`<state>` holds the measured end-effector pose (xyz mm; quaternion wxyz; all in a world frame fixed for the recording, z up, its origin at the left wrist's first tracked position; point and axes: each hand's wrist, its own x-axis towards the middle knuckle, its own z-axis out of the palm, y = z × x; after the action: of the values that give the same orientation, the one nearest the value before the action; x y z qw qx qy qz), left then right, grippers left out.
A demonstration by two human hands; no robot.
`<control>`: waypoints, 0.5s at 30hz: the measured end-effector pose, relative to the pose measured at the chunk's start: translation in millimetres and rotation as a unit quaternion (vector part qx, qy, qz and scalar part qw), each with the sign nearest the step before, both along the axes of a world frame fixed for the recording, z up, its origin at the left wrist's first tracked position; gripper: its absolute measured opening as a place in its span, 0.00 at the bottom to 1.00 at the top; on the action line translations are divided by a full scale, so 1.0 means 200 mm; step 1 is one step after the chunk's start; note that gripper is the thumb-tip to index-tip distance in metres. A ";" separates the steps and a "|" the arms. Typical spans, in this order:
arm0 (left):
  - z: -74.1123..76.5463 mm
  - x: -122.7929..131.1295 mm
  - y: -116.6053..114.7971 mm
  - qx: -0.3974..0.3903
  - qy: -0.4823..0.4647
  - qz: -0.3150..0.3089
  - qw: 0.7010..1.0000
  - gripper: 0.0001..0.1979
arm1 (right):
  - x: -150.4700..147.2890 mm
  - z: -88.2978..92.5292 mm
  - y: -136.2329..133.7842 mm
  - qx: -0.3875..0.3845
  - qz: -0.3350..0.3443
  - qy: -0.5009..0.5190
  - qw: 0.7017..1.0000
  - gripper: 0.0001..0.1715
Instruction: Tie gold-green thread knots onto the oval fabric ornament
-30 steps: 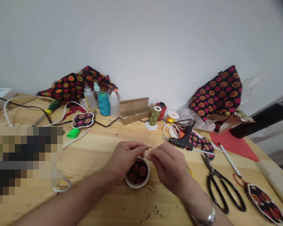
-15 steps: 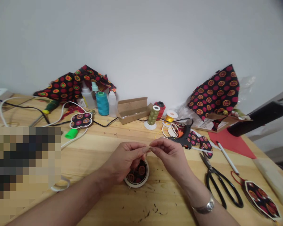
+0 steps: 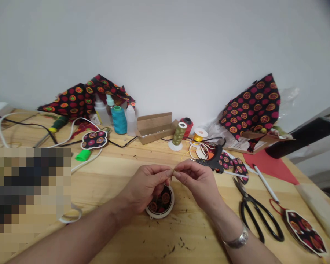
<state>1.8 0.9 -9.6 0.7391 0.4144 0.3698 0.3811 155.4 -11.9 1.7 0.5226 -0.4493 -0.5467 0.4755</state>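
My left hand (image 3: 151,183) and my right hand (image 3: 196,179) meet fingertip to fingertip, both pinched closed. Whatever sits between the fingertips is too small to make out. Just below them on the wooden table lies a round white-rimmed piece with dark patterned fabric (image 3: 165,203), partly covered by my left hand. A silver bracelet (image 3: 238,238) circles my right wrist. Beyond the right hand rests a black glue gun (image 3: 216,159), and black-handled scissors (image 3: 250,205) lie to its right.
Along the wall stand a teal thread cone (image 3: 119,120), an olive thread spool (image 3: 179,134) and an open cardboard box (image 3: 155,128). A flower-shaped fabric piece (image 3: 94,140) lies at left. An octagonal fabric piece (image 3: 305,231) and a white stick (image 3: 266,185) are at right. Dark scraps dot the table.
The fingertips have shifted very slightly left and remain pressed together. The objects on the table stay where they were.
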 end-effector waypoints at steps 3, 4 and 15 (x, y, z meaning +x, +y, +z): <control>0.01 0.00 0.00 0.016 0.024 0.005 1.000 0.12 | 0.00 0.00 0.01 0.041 -0.011 -0.018 0.999 0.01; 0.01 0.00 0.00 0.021 0.033 0.008 0.999 0.12 | 0.00 0.00 0.01 0.056 -0.017 -0.032 0.998 0.02; 0.01 0.00 -0.02 0.064 0.110 0.014 0.992 0.13 | 0.01 -0.01 0.00 0.100 -0.058 -0.145 0.983 0.04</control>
<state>2.2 -3.1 -7.5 0.6605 0.4951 0.4299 0.3659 157.7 -12.7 0.1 0.5067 -0.4897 -0.6349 0.3168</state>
